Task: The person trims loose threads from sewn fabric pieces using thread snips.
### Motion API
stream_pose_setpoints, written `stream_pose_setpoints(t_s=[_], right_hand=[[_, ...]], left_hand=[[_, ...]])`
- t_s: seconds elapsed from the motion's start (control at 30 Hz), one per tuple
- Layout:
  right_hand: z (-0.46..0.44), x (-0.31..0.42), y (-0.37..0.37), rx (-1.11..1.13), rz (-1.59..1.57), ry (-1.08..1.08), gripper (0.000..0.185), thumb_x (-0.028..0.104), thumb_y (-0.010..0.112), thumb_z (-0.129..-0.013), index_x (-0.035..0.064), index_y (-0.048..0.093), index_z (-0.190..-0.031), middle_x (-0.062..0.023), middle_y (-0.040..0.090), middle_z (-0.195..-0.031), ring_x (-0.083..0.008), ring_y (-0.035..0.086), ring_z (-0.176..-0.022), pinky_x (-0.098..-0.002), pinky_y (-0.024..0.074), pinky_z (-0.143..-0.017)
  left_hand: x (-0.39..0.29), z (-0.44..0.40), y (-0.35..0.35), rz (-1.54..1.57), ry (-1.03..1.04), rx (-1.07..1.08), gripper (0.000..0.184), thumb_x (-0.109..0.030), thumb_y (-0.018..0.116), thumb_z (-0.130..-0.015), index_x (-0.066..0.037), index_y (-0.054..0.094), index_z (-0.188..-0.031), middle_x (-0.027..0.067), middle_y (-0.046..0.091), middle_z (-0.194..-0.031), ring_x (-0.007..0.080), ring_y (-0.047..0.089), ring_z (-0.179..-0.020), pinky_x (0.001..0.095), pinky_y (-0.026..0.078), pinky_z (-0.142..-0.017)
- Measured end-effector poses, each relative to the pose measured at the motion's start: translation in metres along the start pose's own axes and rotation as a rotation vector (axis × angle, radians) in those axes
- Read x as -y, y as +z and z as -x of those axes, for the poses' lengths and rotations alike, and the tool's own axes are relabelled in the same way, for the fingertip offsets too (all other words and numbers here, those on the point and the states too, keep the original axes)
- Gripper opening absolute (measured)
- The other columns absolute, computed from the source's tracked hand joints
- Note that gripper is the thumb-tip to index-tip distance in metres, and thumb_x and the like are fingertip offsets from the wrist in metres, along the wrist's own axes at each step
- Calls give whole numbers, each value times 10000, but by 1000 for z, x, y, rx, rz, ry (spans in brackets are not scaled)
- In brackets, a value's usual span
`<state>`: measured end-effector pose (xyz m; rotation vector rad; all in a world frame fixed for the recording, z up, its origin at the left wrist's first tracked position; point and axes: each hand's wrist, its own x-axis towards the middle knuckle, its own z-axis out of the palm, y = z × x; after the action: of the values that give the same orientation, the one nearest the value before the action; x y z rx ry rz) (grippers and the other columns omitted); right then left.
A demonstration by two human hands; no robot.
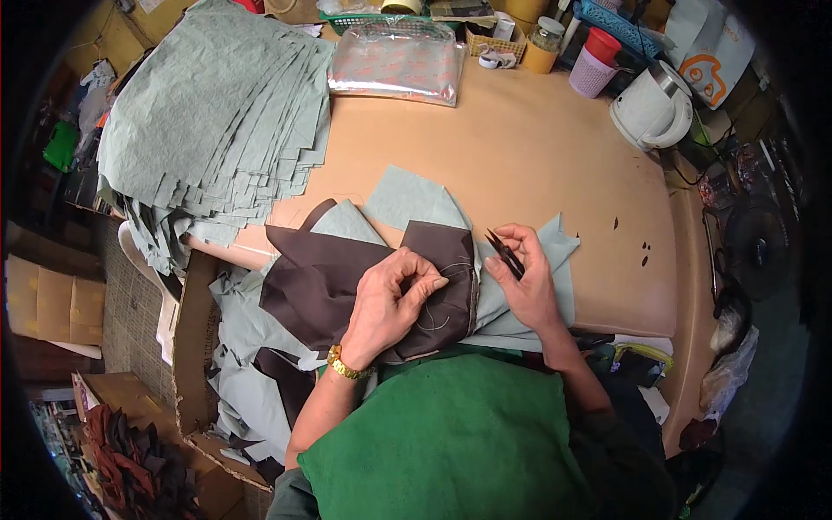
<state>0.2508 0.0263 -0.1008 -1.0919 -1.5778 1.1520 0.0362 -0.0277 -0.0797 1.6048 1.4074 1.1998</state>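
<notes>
Left hand (390,299): thumb and forefinger pinched together on a fine pale thread (440,328), directly over a piece of dark brown woven cloth (325,277). Right hand (530,276): fingers closed around small black metal snips (508,254), just beside the right edge of the brown cloth. Under and beyond the hands: grey-green fabric pieces (414,201), on a smooth tan tabletop (537,147) with a few dark marks well right of the snips. Beyond the left hand, to its left: tall layered stack of grey-green fabric sheets (208,104). Straight beyond the grip, at the far side: clear plastic packet with red print (394,65). Far right beyond the snips: white electric kettle (646,108); lilac perforated plastic cup (592,78). Left of the left wrist, below table level: brown cardboard box (186,381) holding cloth scraps. Nearer than both hands: green cloth apron (433,442).
</notes>
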Motion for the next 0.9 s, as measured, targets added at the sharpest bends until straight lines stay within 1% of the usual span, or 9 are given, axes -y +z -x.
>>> stream_pose_setpoints(t_s=[0.17, 0.23, 0.33, 0.43, 0.53, 0.6, 0.73, 0.83, 0.9], right_hand=[[12, 26, 0, -71, 171, -107, 286, 177, 758, -856, 40, 619, -1065, -66, 609, -889, -170, 622, -841, -304, 496, -740], [15, 28, -3, -17, 435, -265, 257, 147, 786, -783, 68, 653, -989, -66, 612, -869, -233, 632, -780, -338, 479, -692], [16, 34, -3, -37, 664, -469, 234, 128, 798, -728, 85, 668, -918, -48, 619, -858, -242, 611, -711, -345, 434, -623], [14, 29, 1, -104, 726, -555, 228, 128, 798, -727, 95, 670, -913, -26, 619, -846, -216, 600, -681, -335, 408, -593], [13, 25, 3, -106, 754, -578, 216, 116, 793, -726, 94, 671, -903, -28, 617, -838, -219, 601, -683, -339, 410, -589], [12, 18, 6, -109, 746, -581, 210, 110, 789, -728, 95, 671, -901, -28, 617, -834, -219, 606, -689, -341, 418, -591], [10, 13, 6, -128, 664, -535, 211, 89, 770, -741, 83, 665, -923, -42, 620, -845, -243, 624, -713, -354, 456, -616], [10, 20, 4, -129, 609, -390, 229, 78, 756, -750, 68, 657, -955, -64, 620, -889, -274, 633, -747, -370, 480, -650], [11, 23, 3, -123, 593, -376, 243, 78, 754, -753, 65, 657, -976, -72, 615, -908, -283, 630, -755, -378, 481, -653]], left_hand=[[2, 2, 0, 106, -59, 12, 147, -79, 744, -851, 19, 635, -835, 75, 618, -745, 136, 561, -664, 283, 456, -614], [2, 2, 0, 106, -70, 27, 147, -79, 744, -856, 23, 638, -841, 69, 625, -746, 117, 557, -669, 274, 456, -615], [-1, 4, 1, 160, -109, 20, 151, -87, 743, -863, 26, 645, -846, 60, 625, -740, 108, 543, -659, 272, 453, -609], [-6, 4, -1, 156, -127, 35, 154, -91, 744, -866, 24, 645, -841, 48, 612, -732, 93, 520, -646, 268, 444, -598], [-11, 4, -1, 154, -113, 73, 151, -89, 740, -869, 21, 642, -835, 43, 596, -726, 79, 494, -631, 265, 431, -585], [-13, 5, -2, 151, -159, 140, 142, -69, 729, -883, 19, 629, -833, -11, 578, -762, 51, 519, -709, 219, 441, -641], [-11, 7, -2, 171, -151, 182, 144, -72, 726, -887, 18, 621, -848, -2, 588, -772, 55, 520, -722, 224, 444, -652], [-11, 5, 1, 135, -101, 81, 173, -99, 748, -871, 17, 620, -864, 17, 597, -786, 75, 539, -736, 244, 462, -670], [-19, 1, 4, -78, -67, -54, 211, -133, 771, -846, 15, 631, -900, 63, 625, -767, 122, 565, -684, 275, 476, -646]])
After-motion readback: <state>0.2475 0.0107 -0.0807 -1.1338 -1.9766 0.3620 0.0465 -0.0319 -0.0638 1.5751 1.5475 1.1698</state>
